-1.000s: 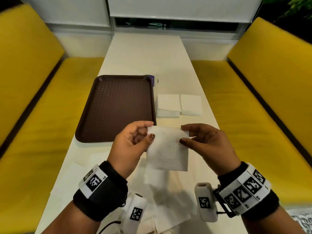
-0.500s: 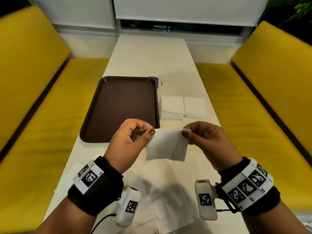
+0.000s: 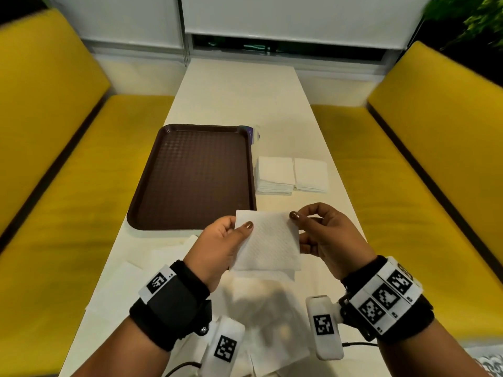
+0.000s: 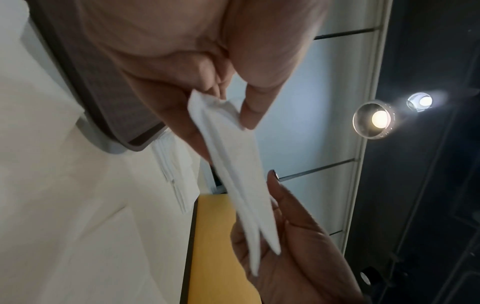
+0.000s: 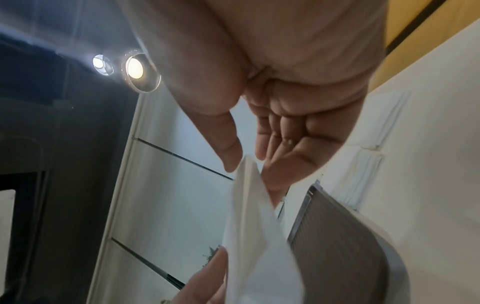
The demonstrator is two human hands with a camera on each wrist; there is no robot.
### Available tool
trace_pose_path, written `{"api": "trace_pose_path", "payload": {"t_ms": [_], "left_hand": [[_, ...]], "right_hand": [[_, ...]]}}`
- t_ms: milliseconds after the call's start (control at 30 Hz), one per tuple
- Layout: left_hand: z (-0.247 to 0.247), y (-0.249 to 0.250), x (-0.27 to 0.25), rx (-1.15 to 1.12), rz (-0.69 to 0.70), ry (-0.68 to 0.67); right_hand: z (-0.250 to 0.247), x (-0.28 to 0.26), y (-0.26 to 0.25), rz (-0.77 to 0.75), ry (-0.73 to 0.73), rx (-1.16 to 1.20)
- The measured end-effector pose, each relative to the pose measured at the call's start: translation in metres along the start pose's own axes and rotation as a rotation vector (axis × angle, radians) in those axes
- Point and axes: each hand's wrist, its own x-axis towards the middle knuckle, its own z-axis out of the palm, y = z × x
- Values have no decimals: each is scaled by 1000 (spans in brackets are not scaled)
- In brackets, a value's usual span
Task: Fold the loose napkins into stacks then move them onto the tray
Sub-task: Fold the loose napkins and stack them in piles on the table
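Observation:
I hold a white folded napkin (image 3: 268, 242) above the table, its layers hanging down. My left hand (image 3: 221, 240) pinches its upper left corner between thumb and fingers, and my right hand (image 3: 321, 235) pinches the upper right corner. In the left wrist view the napkin (image 4: 233, 164) runs edge-on from the left hand (image 4: 233, 98) to the right hand. The right wrist view shows the napkin (image 5: 257, 236) pinched by the right hand (image 5: 246, 162). A brown tray (image 3: 196, 175) lies bare just beyond my hands. Two stacks of folded napkins (image 3: 291, 174) sit right of the tray.
Loose unfolded napkins (image 3: 141, 276) are spread on the white table (image 3: 239, 91) under and near my wrists. A small white and purple pack (image 3: 255, 134) lies by the tray's far right corner. Yellow benches (image 3: 68, 186) flank the table on both sides.
The napkin's hanging lower half has come up and it is now folded smaller. Both hands keep pinching its top corners and have shifted slightly toward the tray.

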Motion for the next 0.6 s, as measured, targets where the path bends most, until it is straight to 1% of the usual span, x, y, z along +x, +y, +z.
{"api": "trace_pose_path", "payload": {"t_ms": [133, 267, 600], "left_hand": [[1, 1, 0, -9, 23, 90], [-1, 1, 1, -42, 18, 109], [2, 4, 0, -238, -13, 118]], "right_hand": [[3, -2, 9, 67, -36, -98], [6, -3, 16, 68, -47, -162], [10, -1, 18, 75, -105, -65]]}}
